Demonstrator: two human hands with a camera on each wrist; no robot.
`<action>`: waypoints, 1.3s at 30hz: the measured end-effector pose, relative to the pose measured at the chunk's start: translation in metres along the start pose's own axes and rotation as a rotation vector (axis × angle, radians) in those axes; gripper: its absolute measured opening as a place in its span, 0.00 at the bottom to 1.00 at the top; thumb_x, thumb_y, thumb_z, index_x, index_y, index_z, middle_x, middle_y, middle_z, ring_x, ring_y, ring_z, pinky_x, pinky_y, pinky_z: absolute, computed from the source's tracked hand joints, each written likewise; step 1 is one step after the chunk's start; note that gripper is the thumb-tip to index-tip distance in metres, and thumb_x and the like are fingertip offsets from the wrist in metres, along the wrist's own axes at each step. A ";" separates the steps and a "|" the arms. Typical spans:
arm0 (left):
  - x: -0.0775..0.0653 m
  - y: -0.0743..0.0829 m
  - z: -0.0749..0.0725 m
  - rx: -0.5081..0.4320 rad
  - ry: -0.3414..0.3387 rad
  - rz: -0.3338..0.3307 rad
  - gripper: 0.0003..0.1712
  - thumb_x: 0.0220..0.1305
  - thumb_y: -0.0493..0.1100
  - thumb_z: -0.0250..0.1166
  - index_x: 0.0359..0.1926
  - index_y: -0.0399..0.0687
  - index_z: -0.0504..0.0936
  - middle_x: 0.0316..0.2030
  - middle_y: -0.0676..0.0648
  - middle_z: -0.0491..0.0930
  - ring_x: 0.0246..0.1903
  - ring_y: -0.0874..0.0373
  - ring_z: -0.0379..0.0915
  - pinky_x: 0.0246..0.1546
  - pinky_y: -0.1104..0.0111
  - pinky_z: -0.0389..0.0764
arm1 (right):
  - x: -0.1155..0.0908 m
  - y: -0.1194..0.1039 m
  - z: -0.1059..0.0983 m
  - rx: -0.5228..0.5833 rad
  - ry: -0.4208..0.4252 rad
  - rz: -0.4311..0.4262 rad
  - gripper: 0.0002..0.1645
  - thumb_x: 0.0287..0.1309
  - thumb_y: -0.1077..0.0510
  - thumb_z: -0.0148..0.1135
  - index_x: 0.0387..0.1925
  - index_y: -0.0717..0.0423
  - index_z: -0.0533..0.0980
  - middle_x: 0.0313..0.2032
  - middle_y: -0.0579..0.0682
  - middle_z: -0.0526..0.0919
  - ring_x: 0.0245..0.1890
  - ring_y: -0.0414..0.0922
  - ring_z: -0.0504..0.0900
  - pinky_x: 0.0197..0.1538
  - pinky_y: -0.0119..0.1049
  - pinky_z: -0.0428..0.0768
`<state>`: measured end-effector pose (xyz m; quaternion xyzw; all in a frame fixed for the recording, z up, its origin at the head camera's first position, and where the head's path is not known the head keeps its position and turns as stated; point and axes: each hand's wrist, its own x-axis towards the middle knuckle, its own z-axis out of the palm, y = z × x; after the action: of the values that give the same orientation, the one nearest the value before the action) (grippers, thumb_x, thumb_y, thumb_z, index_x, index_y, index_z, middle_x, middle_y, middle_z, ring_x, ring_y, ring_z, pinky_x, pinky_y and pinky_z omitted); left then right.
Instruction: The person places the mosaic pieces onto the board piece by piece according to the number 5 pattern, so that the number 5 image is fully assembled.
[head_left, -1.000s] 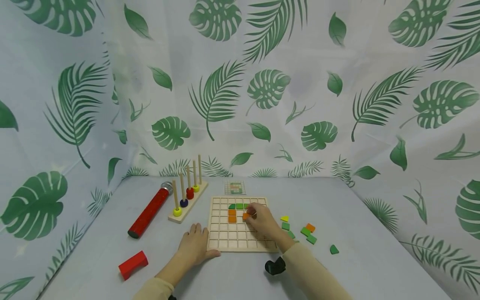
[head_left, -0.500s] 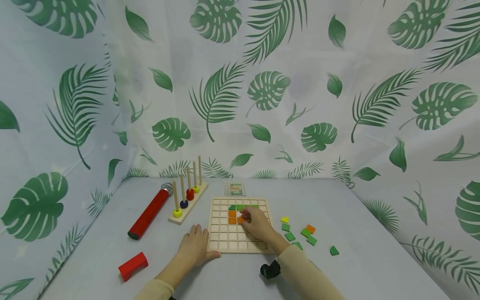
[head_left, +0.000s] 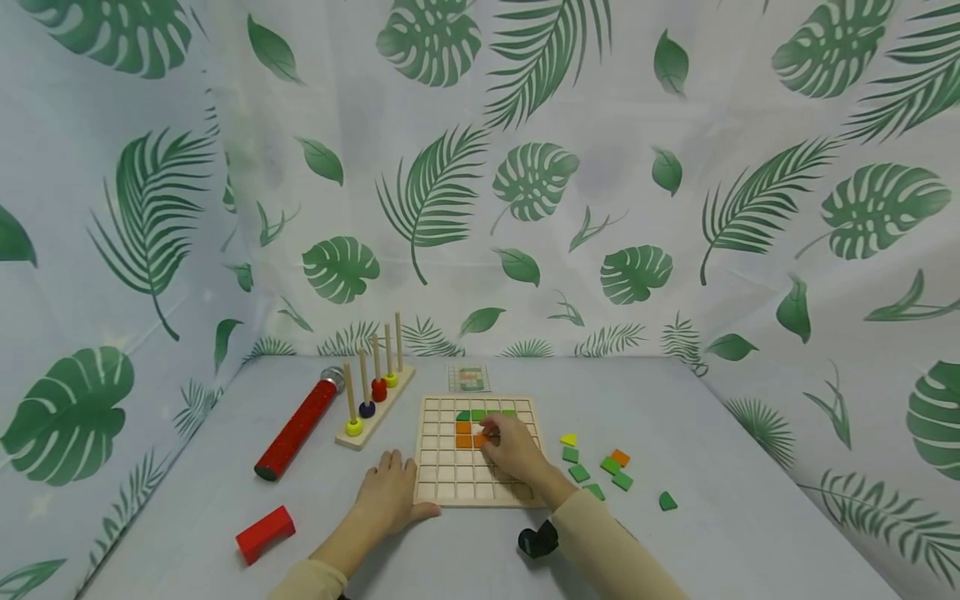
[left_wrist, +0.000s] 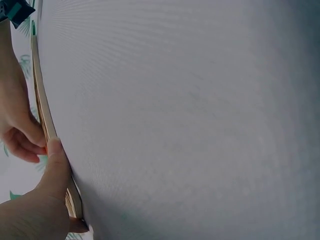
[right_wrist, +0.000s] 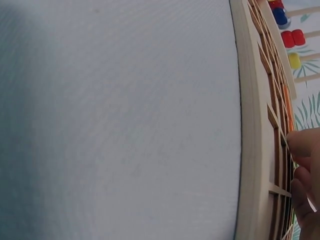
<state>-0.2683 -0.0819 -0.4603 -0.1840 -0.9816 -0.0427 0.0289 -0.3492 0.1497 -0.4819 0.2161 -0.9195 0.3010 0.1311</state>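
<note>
A wooden grid board (head_left: 476, 492) lies on the table. Along an upper row of it sit green tiles (head_left: 478, 415), the left one with a slanted or rounded corner. Below them are orange tiles (head_left: 463, 427). With thumb and fingertips, my right hand (head_left: 517, 452) pinches an orange square tile (head_left: 480, 442) down at the grid, beside the lower orange tile. My left hand (head_left: 386, 492) rests at the board's lower left corner, fingers extended along its side. Its thumb (left_wrist: 56, 155) touches the front edge in the left wrist view.
Loose green tiles (head_left: 578, 473), an orange tile (head_left: 620, 457) and a yellow triangle (head_left: 568, 439) lie right of the board. A pattern card (head_left: 469, 378) is behind it. Leftward are a peg stand (head_left: 378, 412), a red microphone (head_left: 298, 429) and a red block (head_left: 266, 533).
My right hand has carried the orange tile left and slightly nearer, to beside the lower orange tile. A green tile at the row's right end is now uncovered. My left hand stays put.
</note>
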 end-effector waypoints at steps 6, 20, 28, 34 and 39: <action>-0.002 0.001 -0.002 0.000 0.011 0.008 0.50 0.48 0.72 0.62 0.52 0.30 0.73 0.52 0.27 0.69 0.55 0.36 0.65 0.48 0.46 0.74 | -0.001 0.000 0.001 -0.011 0.007 -0.005 0.17 0.50 0.68 0.65 0.45 0.62 0.76 0.36 0.50 0.81 0.38 0.43 0.79 0.41 0.34 0.80; -0.002 0.000 -0.002 0.009 0.022 0.013 0.50 0.48 0.72 0.62 0.52 0.29 0.73 0.51 0.27 0.70 0.53 0.36 0.66 0.46 0.47 0.75 | -0.008 0.007 -0.012 0.095 0.035 0.038 0.16 0.54 0.68 0.63 0.46 0.65 0.75 0.38 0.52 0.80 0.36 0.43 0.79 0.39 0.33 0.80; -0.001 -0.001 0.000 0.009 0.018 0.009 0.50 0.48 0.73 0.62 0.51 0.30 0.73 0.49 0.28 0.70 0.51 0.38 0.67 0.45 0.47 0.75 | -0.018 0.029 -0.025 0.061 0.140 0.067 0.15 0.54 0.68 0.64 0.45 0.65 0.77 0.36 0.52 0.81 0.37 0.44 0.79 0.39 0.34 0.81; 0.000 -0.001 0.001 0.006 0.011 0.009 0.51 0.48 0.73 0.62 0.52 0.29 0.73 0.51 0.27 0.69 0.53 0.37 0.66 0.46 0.47 0.75 | -0.027 0.038 -0.046 0.051 0.142 0.159 0.16 0.55 0.67 0.63 0.46 0.64 0.76 0.38 0.53 0.80 0.40 0.47 0.78 0.44 0.42 0.79; -0.001 -0.001 0.002 0.013 0.020 0.014 0.51 0.48 0.73 0.62 0.52 0.29 0.73 0.51 0.27 0.69 0.53 0.37 0.66 0.46 0.47 0.75 | -0.033 0.052 -0.063 -0.019 0.161 0.206 0.17 0.52 0.67 0.65 0.46 0.63 0.76 0.39 0.53 0.81 0.41 0.49 0.78 0.47 0.45 0.79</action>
<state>-0.2684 -0.0832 -0.4621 -0.1905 -0.9801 -0.0378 0.0403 -0.3382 0.2363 -0.4710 0.0943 -0.9262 0.3204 0.1752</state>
